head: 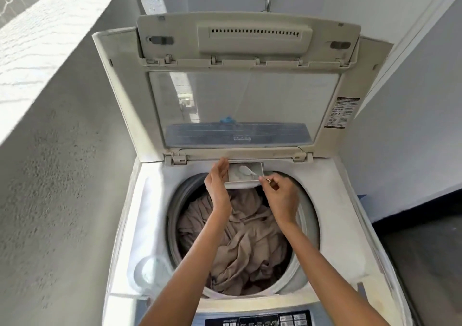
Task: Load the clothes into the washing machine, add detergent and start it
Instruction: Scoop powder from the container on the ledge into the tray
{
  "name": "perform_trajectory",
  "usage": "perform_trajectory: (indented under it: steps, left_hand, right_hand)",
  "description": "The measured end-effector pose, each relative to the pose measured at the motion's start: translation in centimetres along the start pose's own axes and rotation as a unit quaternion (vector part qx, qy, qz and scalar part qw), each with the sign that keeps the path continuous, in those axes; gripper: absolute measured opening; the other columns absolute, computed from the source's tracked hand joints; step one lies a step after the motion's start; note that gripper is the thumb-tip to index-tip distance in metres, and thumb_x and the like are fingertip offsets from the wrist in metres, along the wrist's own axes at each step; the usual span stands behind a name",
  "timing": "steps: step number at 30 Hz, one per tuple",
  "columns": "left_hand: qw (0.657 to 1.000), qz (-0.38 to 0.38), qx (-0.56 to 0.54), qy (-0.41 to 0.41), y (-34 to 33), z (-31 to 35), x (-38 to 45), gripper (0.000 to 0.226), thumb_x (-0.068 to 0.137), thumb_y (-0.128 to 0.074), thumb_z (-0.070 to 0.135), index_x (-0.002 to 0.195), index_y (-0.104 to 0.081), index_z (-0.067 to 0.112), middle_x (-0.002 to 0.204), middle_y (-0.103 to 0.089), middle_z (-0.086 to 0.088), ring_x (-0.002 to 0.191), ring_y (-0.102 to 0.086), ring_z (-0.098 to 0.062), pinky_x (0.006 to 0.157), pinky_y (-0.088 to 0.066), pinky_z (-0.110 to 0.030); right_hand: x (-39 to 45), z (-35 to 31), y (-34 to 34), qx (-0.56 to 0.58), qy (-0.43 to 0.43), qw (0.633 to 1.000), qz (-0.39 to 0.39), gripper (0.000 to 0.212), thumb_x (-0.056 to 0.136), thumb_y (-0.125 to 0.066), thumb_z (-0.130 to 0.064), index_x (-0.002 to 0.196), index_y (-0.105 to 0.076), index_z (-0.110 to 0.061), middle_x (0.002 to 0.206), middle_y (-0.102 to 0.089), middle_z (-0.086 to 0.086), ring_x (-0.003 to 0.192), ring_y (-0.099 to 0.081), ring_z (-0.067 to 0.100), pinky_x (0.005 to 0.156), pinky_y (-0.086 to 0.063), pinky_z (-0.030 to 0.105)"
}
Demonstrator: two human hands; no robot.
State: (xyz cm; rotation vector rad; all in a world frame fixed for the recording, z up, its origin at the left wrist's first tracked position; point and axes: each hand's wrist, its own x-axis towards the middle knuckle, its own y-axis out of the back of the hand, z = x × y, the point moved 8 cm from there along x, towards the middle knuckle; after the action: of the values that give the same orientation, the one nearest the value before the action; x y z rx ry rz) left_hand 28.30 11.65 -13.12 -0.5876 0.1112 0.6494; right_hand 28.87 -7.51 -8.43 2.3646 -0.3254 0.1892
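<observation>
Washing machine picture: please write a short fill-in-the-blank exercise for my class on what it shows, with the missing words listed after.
1. The lid of the washing machine stands ____.
2. The beige clothes lie inside the ____.
3. The right hand tips a small ____ over the detergent drawer.
4. The left hand touches the drawer's ____ side.

Missing words: open; drum; spoon; left

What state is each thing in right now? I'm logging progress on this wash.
Lid: raised, folded.
Detergent drawer: pulled out, powder inside.
Spoon: over the drawer.
Clothes: loaded in the drum.
Left hand: open, beside the drawer.
Right hand: pinching the spoon handle.
Control panel: display unreadable.
</observation>
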Motion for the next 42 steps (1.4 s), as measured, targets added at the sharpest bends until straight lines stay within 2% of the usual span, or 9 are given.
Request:
perform_trajectory:
  steps: [5,14,17,20,23,27,31,35,42]
  left_hand:
    - [0.999,-0.012,0.028,-0.020,-0.1,0.3,-0.2,0.033,0.101,-0.034,0.016,0.105,-0.067,0.009,0.113,-0.068,-0.013,0.111,-0.063,-0.024,0.100,-0.047,-0.031]
    - [0.996,-0.049,0.066,-0.042,-0.1,0.1,-0.1,0.035,0.103,-0.032,0.014,0.116,-0.063,0.005,0.118,-0.066,-0.012,0.116,-0.060,-0.022,0.106,-0.043,-0.038]
    - [0.994,-0.064,0.072,-0.044,-0.2,0.0,0.0,0.037,0.103,-0.032,0.016,0.121,-0.060,-0.001,0.122,-0.064,-0.014,0.118,-0.059,-0.023,0.108,-0.041,-0.040]
    - [0.993,-0.067,0.081,-0.046,0.0,-0.2,0.1,0.038,0.104,-0.033,0.018,0.123,-0.060,0.000,0.122,-0.064,-0.012,0.118,-0.059,-0.021,0.108,-0.041,-0.039]
    - [0.993,-0.072,0.080,-0.048,-0.1,-0.2,0.0,0.036,0.103,-0.033,0.018,0.119,-0.062,0.005,0.120,-0.066,-0.009,0.117,-0.060,-0.019,0.106,-0.042,-0.035]
    - [0.999,-0.027,0.016,0.025,0.2,0.1,0.0,0.032,0.100,-0.038,0.017,0.101,-0.069,0.013,0.110,-0.069,-0.009,0.111,-0.063,-0.022,0.106,-0.043,-0.037]
    - [0.987,0.066,-0.111,0.097,1.7,1.3,-1.8,0.042,0.102,-0.030,0.028,0.118,-0.059,0.002,0.125,-0.061,-0.018,0.107,-0.060,-0.026,0.105,-0.042,-0.038]
    - [0.963,0.103,-0.231,0.088,3.3,4.7,-5.1,0.052,0.103,-0.021,0.031,0.133,-0.046,-0.004,0.137,-0.051,-0.020,0.122,-0.052,-0.033,0.104,-0.038,-0.038]
    - [0.922,0.140,-0.359,-0.025,8.2,13.2,-15.9,0.039,0.101,-0.028,0.028,0.093,-0.058,0.005,0.103,-0.060,-0.013,0.105,-0.055,-0.030,0.100,-0.038,-0.041]
  right_hand:
    - [-0.9,-2.3,1.0,-0.080,0.137,0.987,0.035,0.023,0.084,-0.059,-0.041,0.075,-0.067,-0.022,0.065,-0.061,-0.002,0.060,-0.054,0.015,0.047,-0.042,0.027]
    - [-2.1,-3.9,2.1,-0.102,0.232,0.964,0.076,0.017,0.083,-0.064,-0.034,0.075,-0.070,-0.020,0.059,-0.053,-0.002,0.054,-0.047,0.013,0.043,-0.036,0.023]
    - [-2.0,-2.7,2.1,-0.081,0.161,0.982,0.065,0.018,0.083,-0.063,-0.035,0.077,-0.070,-0.020,0.061,-0.057,-0.002,0.056,-0.051,0.014,0.045,-0.035,0.022]
    - [-1.7,-0.1,2.3,0.062,-0.046,0.996,0.052,0.017,0.086,-0.065,-0.031,0.073,-0.066,-0.019,0.065,-0.065,-0.004,0.061,-0.059,0.014,0.052,-0.039,0.026]
    - [-2.7,1.8,1.6,0.261,-0.245,0.933,0.035,0.019,0.087,-0.065,-0.025,0.068,-0.062,-0.020,0.064,-0.067,-0.002,0.056,-0.051,0.009,0.054,-0.038,0.026]
    - [-3.3,1.1,1.5,0.371,-0.322,0.871,-0.010,0.013,0.086,-0.066,-0.017,0.074,-0.063,-0.015,0.057,-0.062,-0.004,0.051,-0.044,0.005,0.041,-0.034,0.013]
    - [-2.9,-3.1,2.3,0.346,-0.264,0.896,-0.092,0.017,0.088,-0.064,-0.020,0.072,-0.062,-0.013,0.063,-0.061,-0.001,0.053,-0.047,0.005,0.044,-0.036,0.014]
    - [-4.2,-8.9,3.9,0.344,-0.170,0.909,-0.165,0.018,0.090,-0.061,-0.020,0.073,-0.066,-0.016,0.062,-0.061,-0.001,0.055,-0.051,0.006,0.050,-0.038,0.016]
    - [-12.6,-17.0,9.8,0.344,0.009,0.880,-0.328,0.025,0.092,-0.053,-0.017,0.070,-0.063,-0.009,0.059,-0.063,0.006,0.055,-0.052,0.012,0.054,-0.037,0.026]
